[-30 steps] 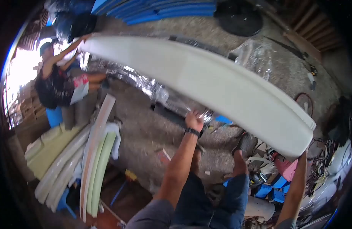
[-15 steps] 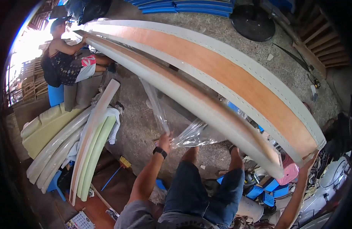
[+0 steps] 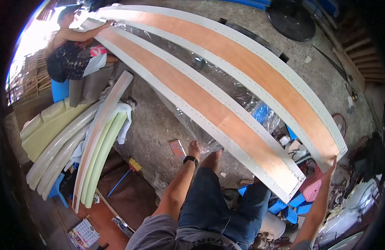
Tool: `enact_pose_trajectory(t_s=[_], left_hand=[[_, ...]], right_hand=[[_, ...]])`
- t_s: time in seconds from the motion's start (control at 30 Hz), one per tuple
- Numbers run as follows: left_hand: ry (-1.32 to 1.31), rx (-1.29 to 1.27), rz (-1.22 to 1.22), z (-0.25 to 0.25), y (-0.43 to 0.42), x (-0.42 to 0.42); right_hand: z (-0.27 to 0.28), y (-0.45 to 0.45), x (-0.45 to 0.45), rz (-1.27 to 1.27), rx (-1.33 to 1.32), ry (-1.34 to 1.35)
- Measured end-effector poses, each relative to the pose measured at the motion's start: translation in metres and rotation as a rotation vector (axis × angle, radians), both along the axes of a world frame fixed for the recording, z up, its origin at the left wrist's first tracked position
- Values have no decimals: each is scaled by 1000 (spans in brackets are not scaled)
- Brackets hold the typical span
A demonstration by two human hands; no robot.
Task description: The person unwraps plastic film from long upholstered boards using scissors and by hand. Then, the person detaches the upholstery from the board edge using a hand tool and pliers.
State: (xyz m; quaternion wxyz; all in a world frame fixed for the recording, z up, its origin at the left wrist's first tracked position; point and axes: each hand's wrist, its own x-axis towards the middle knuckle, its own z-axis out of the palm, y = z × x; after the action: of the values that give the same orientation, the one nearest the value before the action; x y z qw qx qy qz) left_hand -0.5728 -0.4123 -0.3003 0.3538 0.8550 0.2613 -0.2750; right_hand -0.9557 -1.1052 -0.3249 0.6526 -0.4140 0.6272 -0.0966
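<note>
My left fingers [image 3: 194,145] are curled, just below the middle of the frame. My right arm [image 3: 322,204] stretches up at the lower right, right fingers [image 3: 334,161] gripping.

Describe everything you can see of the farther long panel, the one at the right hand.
The farther panel is long and narrow, showing a tan, wood-like strip between pale borders, each marked by a row of short dashes, perhaps staples. It looks bowed, though the lens may exaggerate that. It stretches diagonally beyond the nearer panel, with a gap between them. The right hand holds its near end; contact at the far end is unclear.
</note>
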Motion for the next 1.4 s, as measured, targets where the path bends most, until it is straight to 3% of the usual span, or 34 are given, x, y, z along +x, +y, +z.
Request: enact_pose_trajectory(t_s=[0.03, 0.1, 0.17, 0.2, 0.27, 0.33, 0.37, 0.43, 0.47, 0.53, 0.57, 0.6, 0.7, 0.8, 0.9, 1.0, 1.03, 1.13, 1.2, 1.27, 1.3, 1.4], left_hand=[[-6, 83, -180, 1, -5, -5], [39, -92, 488, 41, -59, -2], [-48, -222, 464, -1, -32, -21], [-157, -339, 460, -17, -22, -26], [-109, -274, 592, 62, -110, -16], [224, -467, 759, 88, -147, -21], [239, -455, 757, 83, -158, -31], [114, -888, 683, 69, -184, -35], [128, -893, 675, 65, -194, -32], [119, -660, 554, 75, -217, -27], [139, -672, 568, 92, -231, -20], [147, -678, 558, 93, -233, -18], [117, -835, 560, 91, -233, -18], [101, -879, 535, 77, -228, -16], [285, -549, 238, 60, -224, -18], [287, -591, -27, 44, -187, -32], [308, -611, -102, 43, -175, -37], [400, -471, -103, 59, -160, -48], [466, -317, -344, 73, -150, -57], [443, -259, -633, 74, -126, -62], [365, -241, -733, 88, -131, -68], [328, -298, -958, 111, -133, -68]], right_hand=[[9, 13, 10, -91, 73, 9], [41, 40, 36, -286, 204, 21], [65, 63, 39, -391, 253, 15], [73, 76, 37, -215, 141, 29], [81, 112, 22, 146, -71, 60], [73, 161, -12, 496, -270, 101], [73, 174, -17, 495, -237, 123], [68, 182, -16, 222, 51, 107], [64, 184, -14, 81, 194, 93], [57, 180, -20, 23, 293, 176], [38, 177, -38, 154, 215, 398], [46, 176, -34, 142, 210, 399], [99, 158, -22, -14, 133, 163], [49, 164, -51, -71, 3, 92], [-9, 159, -86, -136, -202, -18], [-14, 168, -32, 550, -670, 516], [35, 167, -1, 440, -428, 465], [-86, 189, -56, -465, -65, -110], [68, 181, -18, -444, 202, -36], [44, 224, -62, -485, 65, 214], [50, 245, -77, -364, 95, 310], [66, 343, -120, 291, 174, 527]])
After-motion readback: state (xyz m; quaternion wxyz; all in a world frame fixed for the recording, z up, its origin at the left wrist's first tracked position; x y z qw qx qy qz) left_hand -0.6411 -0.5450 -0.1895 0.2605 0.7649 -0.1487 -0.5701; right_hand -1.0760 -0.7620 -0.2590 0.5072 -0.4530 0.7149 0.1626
